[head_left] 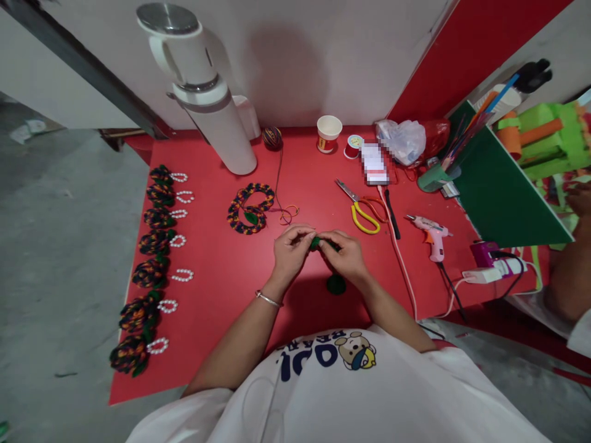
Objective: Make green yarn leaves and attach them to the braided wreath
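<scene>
My left hand and my right hand meet above the red table, fingertips pinched on a small piece of green yarn work. More dark green shows under my right fingers; its exact shape is partly hidden. Just below my right hand lies a green yarn ball. Beyond my left hand rests a braided multicoloured yarn cord, curled in loops with a green leaf-like piece on it. A thin strand runs from near it to a multicoloured yarn ball by the wall.
Yellow-and-orange-handled scissors, a phone on a cable and a pink glue gun lie to the right. Several yarn flowers with bead loops line the left edge. A tall flask and paper cup stand behind. Another person's arm is at far right.
</scene>
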A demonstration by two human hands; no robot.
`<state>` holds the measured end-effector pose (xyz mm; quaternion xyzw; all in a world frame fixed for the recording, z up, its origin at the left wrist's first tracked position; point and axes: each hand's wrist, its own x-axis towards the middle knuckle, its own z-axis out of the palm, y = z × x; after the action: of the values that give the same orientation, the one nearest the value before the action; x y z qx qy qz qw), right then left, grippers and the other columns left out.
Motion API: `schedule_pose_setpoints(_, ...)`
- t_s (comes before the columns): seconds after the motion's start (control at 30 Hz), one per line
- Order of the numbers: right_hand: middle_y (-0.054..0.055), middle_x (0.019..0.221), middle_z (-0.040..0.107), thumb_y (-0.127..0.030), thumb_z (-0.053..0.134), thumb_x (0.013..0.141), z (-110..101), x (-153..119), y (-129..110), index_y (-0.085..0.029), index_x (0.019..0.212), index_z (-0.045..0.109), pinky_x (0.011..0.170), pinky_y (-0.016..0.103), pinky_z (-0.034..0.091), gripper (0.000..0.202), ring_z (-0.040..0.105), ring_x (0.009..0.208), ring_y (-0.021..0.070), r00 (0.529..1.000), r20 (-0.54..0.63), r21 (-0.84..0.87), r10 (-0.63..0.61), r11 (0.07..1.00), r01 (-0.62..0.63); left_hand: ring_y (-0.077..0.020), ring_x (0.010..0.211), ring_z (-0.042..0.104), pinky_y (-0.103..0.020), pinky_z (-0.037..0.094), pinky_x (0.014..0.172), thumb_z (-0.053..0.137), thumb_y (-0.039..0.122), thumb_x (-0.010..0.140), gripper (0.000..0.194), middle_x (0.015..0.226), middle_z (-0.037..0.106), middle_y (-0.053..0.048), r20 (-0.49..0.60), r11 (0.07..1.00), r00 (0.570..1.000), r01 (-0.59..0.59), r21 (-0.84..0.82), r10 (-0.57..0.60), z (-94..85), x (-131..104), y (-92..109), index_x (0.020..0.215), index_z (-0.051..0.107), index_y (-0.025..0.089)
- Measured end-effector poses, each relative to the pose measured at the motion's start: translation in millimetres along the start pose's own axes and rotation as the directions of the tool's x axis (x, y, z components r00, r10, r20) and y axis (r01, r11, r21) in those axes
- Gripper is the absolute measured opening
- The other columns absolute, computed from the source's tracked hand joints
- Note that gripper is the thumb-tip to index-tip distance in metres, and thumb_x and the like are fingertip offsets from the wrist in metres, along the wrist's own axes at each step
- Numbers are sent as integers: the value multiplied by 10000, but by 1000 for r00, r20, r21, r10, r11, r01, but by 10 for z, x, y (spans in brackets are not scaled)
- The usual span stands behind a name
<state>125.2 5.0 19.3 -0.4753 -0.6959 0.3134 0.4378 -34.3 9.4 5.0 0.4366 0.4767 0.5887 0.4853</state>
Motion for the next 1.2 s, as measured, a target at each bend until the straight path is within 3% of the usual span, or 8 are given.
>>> schedule_pose_setpoints(0.13, 42, 922, 794, -216, 635, 977, -9, -2, -23, -237, 1064, 805, 804, 292, 599, 193, 733, 806, 162, 999, -18, -18, 31, 999, -31, -82, 592, 599, -216, 517, 495, 804, 359, 852, 185, 1004, 744, -72, -13, 999, 1000, -15, 30, 15, 10, -19, -18, 835, 796, 175)
schedule_pose_setpoints(0.2, 40, 929, 794, -217, 631, 979, -7, -6, -30, -239, 1090, 800, 803, 295, 605, 203, 735, 798, 162, 999, -28, -7, 45, 999, -45, -59, 478, 521, -216, 480, 454, 805, 368, 850, 199, 857, 741, -33, 13, 996, 998, 62, -68, -61, 22, -22, -50, 877, 783, 172)
schedule_pose_setpoints(0.3, 41, 955, 797, -220, 631, 982, 1, -13, -27, -242, 1136, 786, 808, 300, 612, 220, 738, 803, 162, 999, -38, 5, 33, 999, -33, -72, 411, 469, -208, 441, 441, 817, 399, 837, 250, 538, 597, 53, 61, 968, 986, 164, -190, -155, 40, -14, -83, 894, 750, 165)
schedule_pose_setpoints(0.37, 43, 976, 797, -225, 622, 991, 5, -17, -13, -252, 1181, 775, 816, 305, 614, 245, 740, 828, 164, 999, -41, -2, -20, 1000, 20, -74, 388, 445, -204, 416, 430, 832, 437, 819, 299, 470, 537, 75, 79, 953, 978, 204, -226, -191, 45, -4, -81, 868, 721, 164)
schedule_pose_setpoints(0.5, 39, 963, 785, -229, 587, 1016, 7, -24, 17, -283, 1246, 762, 803, 306, 613, 294, 730, 835, 160, 994, -21, -12, -106, 994, 106, -72, 374, 419, -203, 383, 416, 852, 507, 780, 387, 458, 526, 80, 114, 937, 965, 256, -238, -235, 36, 9, -51, 856, 681, 169)
schedule_pose_setpoints(0.83, 41, 979, 793, -232, 599, 1012, -37, -14, -74, -257, 1165, 773, 831, 295, 607, 233, 742, 853, 160, 996, 1, 41, -90, 995, 90, -64, 407, 413, -197, 334, 432, 865, 525, 760, 420, 491, 523, 79, 198, 917, 944, 308, -254, -263, -1, 26, -8, 842, 656, 169)
schedule_pose_setpoints(0.97, 40, 974, 800, -301, 548, 1057, -90, -22, -94, -246, 1180, 766, 801, 280, 608, 256, 746, 804, 153, 999, 40, 55, -8, 998, 6, -64, 434, 445, -194, 346, 448, 871, 529, 749, 433, 545, 589, 47, 270, 905, 915, 361, -224, -299, -43, 47, 44, 826, 649, 166)
schedule_pose_setpoints(1.2, 27, 936, 777, -297, 570, 1057, -71, -57, -8, -291, 1208, 775, 750, 274, 598, 255, 701, 742, 143, 997, 64, 20, -47, 999, 46, -50, 403, 397, -180, 243, 411, 907, 541, 701, 476, 547, 636, -2, 364, 869, 865, 441, -222, -346, -121, 96, 51, 816, 671, 144)
